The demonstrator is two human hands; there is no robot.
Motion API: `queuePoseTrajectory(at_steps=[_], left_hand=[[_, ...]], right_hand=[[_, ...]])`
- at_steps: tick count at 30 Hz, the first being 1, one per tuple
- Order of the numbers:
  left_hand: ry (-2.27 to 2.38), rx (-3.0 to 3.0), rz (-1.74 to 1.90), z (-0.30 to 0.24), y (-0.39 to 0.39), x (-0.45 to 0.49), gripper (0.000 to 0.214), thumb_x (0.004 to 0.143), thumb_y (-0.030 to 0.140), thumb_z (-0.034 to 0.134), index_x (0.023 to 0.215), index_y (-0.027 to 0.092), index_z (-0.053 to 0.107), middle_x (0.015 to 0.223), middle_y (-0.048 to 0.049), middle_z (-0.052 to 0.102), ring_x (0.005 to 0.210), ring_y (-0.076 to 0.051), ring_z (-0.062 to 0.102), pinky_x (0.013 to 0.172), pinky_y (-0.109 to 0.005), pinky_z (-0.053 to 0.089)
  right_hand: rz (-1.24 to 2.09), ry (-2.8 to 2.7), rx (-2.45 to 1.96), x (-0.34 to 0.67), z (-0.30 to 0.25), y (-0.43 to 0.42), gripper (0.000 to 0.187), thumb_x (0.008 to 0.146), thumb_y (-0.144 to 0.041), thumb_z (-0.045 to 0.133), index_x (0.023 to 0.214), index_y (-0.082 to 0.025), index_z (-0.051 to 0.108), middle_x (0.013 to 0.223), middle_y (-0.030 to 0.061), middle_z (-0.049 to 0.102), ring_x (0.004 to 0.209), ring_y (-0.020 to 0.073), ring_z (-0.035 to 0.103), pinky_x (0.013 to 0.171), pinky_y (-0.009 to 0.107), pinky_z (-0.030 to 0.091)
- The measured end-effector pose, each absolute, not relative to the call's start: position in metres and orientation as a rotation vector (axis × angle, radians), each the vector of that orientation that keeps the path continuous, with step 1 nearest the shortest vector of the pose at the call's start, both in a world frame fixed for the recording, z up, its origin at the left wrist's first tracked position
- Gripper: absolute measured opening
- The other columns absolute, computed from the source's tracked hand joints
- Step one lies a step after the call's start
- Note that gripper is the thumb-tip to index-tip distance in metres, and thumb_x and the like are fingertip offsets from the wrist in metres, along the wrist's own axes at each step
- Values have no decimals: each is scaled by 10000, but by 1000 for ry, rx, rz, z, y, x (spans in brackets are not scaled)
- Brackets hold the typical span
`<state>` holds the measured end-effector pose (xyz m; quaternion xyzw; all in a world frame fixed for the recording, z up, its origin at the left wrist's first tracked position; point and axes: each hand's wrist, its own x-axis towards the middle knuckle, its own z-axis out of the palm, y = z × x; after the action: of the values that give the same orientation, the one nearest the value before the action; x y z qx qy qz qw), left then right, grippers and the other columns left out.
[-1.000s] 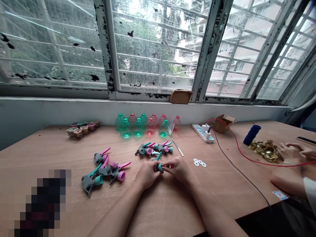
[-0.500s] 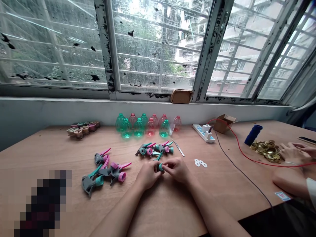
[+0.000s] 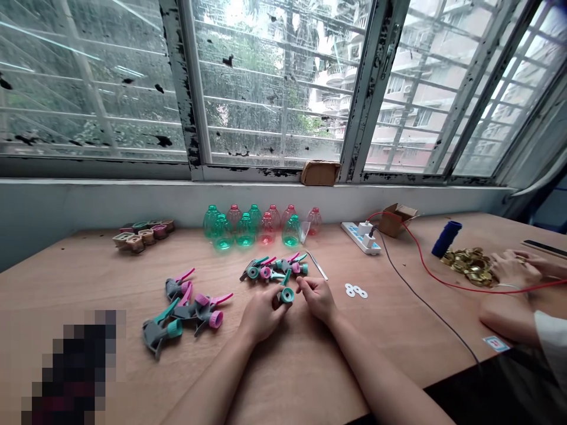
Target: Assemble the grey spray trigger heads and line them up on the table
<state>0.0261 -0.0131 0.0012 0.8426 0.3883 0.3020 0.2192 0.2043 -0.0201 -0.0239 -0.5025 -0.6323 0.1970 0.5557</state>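
Observation:
My left hand [image 3: 260, 314] is closed around a trigger spray head [image 3: 287, 294], its teal collar turned toward me and its teal trigger pointing up. Just right of the collar and apart from it, my right hand [image 3: 318, 299] has its thumb and fingertips pinched together; whatever may be between them is hidden. Behind the hands lies a cluster of grey spray heads [image 3: 266, 272] with pink and teal parts. More grey spray heads [image 3: 192, 316] rest to the left. Several white ring washers [image 3: 355, 290] lie flat to the right, and thin metal tweezers [image 3: 317, 265] lie beyond my right hand.
Green bottles [image 3: 245, 231] and pink bottles [image 3: 266, 230] stand along the wall. A power strip [image 3: 361, 238] with a red cable [image 3: 425, 262] is at the back right. Farther right, another person's hands [image 3: 516, 268] work by gold-coloured metal pieces [image 3: 470, 264]. Small containers [image 3: 142, 235] sit back left.
My right hand has come off the teal collar and moved slightly right. The spray head in my left hand has turned so the collar's opening faces me. The view has shifted slightly.

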Motion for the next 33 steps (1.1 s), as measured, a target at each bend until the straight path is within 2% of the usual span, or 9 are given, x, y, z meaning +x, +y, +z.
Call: queuePoseTrajectory(at_steps=[3, 6, 10, 13, 16, 23, 26, 30, 33], left_hand=[[1067, 2344, 870, 1, -13, 24, 241, 835, 326, 526, 998, 201, 652, 585, 25, 564, 518, -109, 467, 518, -208, 311], [1068, 2382, 918, 1, -13, 22, 283, 821, 291, 542, 1068, 197, 643, 602, 20, 574, 540, -115, 488, 526, -208, 329], [1088, 2416, 1097, 7, -12, 17, 295, 804, 192, 540, 1076, 226, 648, 793, -15, 642, 688, -136, 560, 625, -218, 399], [1204, 2383, 1230, 18, 0, 7, 240, 821, 238, 536, 1025, 230, 661, 925, -37, 623, 818, -165, 579, 729, -243, 437], [1412, 2309, 1254, 31, 25, -11, 273, 801, 277, 548, 1040, 202, 657, 996, -62, 579, 913, -200, 570, 820, -278, 446], [1641, 2343, 734, 47, 83, -45, 267, 743, 211, 528, 964, 181, 674, 1008, -76, 593, 903, -213, 580, 807, -276, 443], [1626, 2376, 658, 42, 90, -47, 290, 707, 158, 525, 949, 187, 682, 969, -63, 627, 886, -210, 585, 771, -255, 440], [1530, 2418, 607, 33, 93, -50, 422, 669, 95, 509, 1052, 196, 653, 1001, -51, 649, 876, -190, 596, 770, -231, 440], [1518, 2395, 562, 33, 93, -52, 487, 681, 114, 495, 1147, 210, 598, 1036, -52, 650, 822, -180, 609, 717, -235, 454]], right_hand=[[497, -1492, -1175, 203, -26, -19, 493, 884, -490, 459, 568, -148, 621, 496, -4, 526, 486, 107, 466, 515, 223, 351], [518, -1477, -1168, 203, -28, -18, 497, 883, -494, 459, 566, -147, 618, 474, -14, 491, 465, 100, 437, 505, 222, 337], [550, -1472, -1173, 203, -30, -18, 494, 878, -493, 465, 564, -146, 622, 432, -29, 409, 433, 92, 374, 469, 223, 293], [566, -1484, -1177, 203, -29, -20, 494, 874, -490, 469, 553, -146, 620, 423, -36, 364, 426, 89, 348, 465, 225, 278], [569, -1510, -1170, 203, -27, -20, 492, 874, -487, 470, 555, -146, 626, 422, -47, 317, 429, 87, 336, 475, 225, 277], [570, -1547, -1176, 202, -25, -17, 495, 878, -467, 465, 545, -142, 633, 424, -40, 350, 440, 88, 376, 491, 225, 279], [566, -1563, -1167, 202, -25, -17, 491, 876, -466, 472, 543, -143, 634, 425, -42, 348, 442, 88, 377, 492, 225, 276], [577, -1571, -1169, 202, -24, -17, 492, 874, -476, 469, 552, -145, 639, 427, -44, 338, 442, 89, 365, 483, 227, 266], [583, -1582, -1169, 202, -23, -18, 497, 874, -478, 465, 548, -145, 638, 435, -41, 341, 448, 90, 369, 486, 226, 271]])
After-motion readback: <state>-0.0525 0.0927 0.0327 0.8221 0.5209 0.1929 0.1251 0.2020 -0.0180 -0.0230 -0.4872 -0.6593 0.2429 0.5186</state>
